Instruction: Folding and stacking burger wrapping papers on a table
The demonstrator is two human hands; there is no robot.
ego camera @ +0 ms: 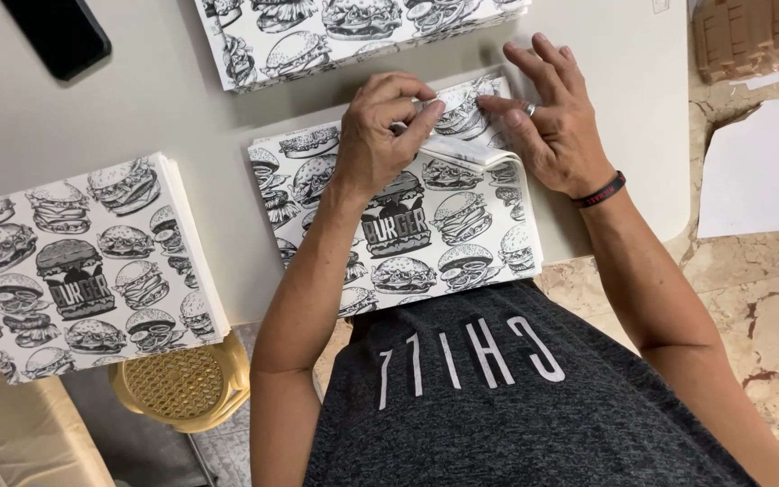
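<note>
The folded corner of the top sheet (471,151) is pinched by the left hand (380,135) — thumb and fingers closed on it — on the middle stack of printed paper (407,234). The right hand (556,122) is pressed flat beside the fold, fingers spread — nothing gripped.

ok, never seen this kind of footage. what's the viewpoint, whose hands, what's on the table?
There is one picture, from a camera worn on a person's head, looking down at their own two bare hands; no machine is involved. The grey shirt at the bottom is the wearer's. On the pale table lie three stacks of paper sheets printed with black-and-white burger drawings. The left hand pinches a folded-up corner of the top sheet of the middle stack. The right hand, with a ring and a dark wristband, presses flat on the same sheet beside the fold. Another stack lies left, a third farther back. A dark phone sits top left, a yellow stool below.
</note>
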